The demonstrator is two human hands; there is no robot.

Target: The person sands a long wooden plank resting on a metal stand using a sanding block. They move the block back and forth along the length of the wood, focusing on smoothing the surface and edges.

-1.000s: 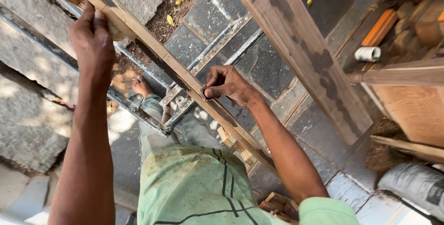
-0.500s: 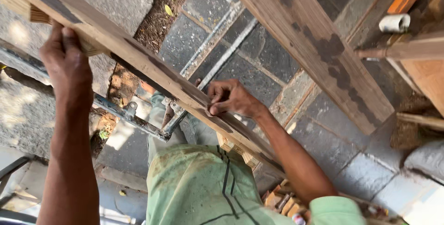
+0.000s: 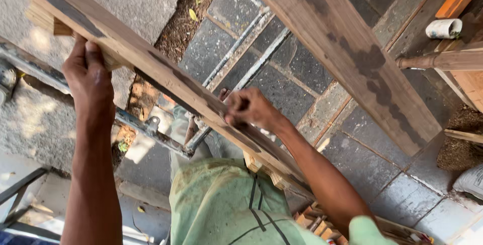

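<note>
1. My left hand (image 3: 90,76) grips the narrow wooden strip (image 3: 166,81) at its far-left end — fingers clamped on it.
2. My right hand (image 3: 250,108) pinches the strip's near edge at mid-length.
3. Strip runs diagonally — above the stone paving (image 3: 282,81).
4. Wide plank (image 3: 347,48) lies right of it.

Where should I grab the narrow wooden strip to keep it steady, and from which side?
Grip the narrow wooden strip near its upper end, where the left hand already wraps it from below. It runs long and slanted, so a second hold mid-length, by the right hand, likely steadies it.
</note>
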